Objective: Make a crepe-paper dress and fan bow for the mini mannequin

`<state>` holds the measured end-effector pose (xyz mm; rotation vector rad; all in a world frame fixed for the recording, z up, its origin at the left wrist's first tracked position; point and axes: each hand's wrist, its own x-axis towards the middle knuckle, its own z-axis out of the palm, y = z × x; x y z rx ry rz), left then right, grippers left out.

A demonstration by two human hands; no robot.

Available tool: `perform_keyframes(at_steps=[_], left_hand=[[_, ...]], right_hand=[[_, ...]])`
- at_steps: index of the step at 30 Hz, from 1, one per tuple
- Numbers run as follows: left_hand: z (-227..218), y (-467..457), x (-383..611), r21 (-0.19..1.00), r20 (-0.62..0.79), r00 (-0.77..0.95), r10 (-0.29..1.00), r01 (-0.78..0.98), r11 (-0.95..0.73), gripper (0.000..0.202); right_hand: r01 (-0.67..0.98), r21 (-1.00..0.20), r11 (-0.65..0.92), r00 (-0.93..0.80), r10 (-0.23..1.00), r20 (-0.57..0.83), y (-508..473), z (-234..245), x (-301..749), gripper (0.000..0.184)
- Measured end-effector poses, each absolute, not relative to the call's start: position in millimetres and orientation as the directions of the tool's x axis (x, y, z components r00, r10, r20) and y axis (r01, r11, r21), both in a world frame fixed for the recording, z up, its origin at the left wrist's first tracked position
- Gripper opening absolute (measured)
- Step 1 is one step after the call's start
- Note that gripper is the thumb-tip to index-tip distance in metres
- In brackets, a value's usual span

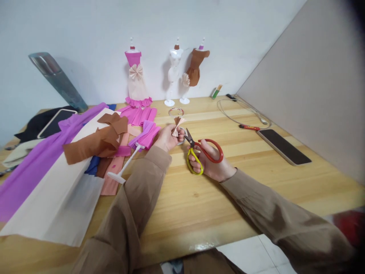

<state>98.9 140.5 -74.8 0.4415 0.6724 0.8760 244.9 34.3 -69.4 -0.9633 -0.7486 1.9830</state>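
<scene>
Between the fingers of my left hand [168, 137] is a small pleated paper bow [177, 127], brown and cream, pinched at its middle. My right hand [212, 163] grips a pair of scissors [191, 144] with one red and one yellow handle loop. The dark blades point up and left, close to the fingertips of my left hand. Whether they touch anything there I cannot tell. Partly behind my left fingertips, a pale ring-shaped thing [181, 141] lies on the table. A white stand with a purple and pink paper dress [146, 135] lies tipped over beside my left forearm.
Crepe paper in purple, white and brown [91, 142] covers the table's left side, near a tilted bottle [58, 80]. Small dress forms [137, 76] stand along the wall, one bare white [174, 64], one in brown [196, 66]. To the right lie a phone [283, 146], a cable [245, 104] and a red pen-like tool [249, 127].
</scene>
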Motion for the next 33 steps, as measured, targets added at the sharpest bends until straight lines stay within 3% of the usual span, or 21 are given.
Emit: perform_keyframes(at_steps=[11,19,33], left_hand=[[-72.6,137.5,98.2,0.625,-0.344,0.445,0.827,-0.549,0.555,0.033],[-71.7,138.1,99.0,0.635,-0.356,0.438,0.826,-0.535,0.557,0.032],[-74.5,139.2,102.1,0.628,-0.371,0.414,0.831,-0.547,0.553,0.034]], right_hand=[[-0.377,-0.83,-0.411,-0.31,0.901,-0.305,26.9,-69.0,239.1,0.053],[-0.384,-0.817,-0.431,-0.285,0.897,-0.339,30.0,-69.6,240.6,0.05],[-0.406,-0.798,-0.445,-0.363,0.88,-0.306,34.5,-72.9,244.4,0.042]])
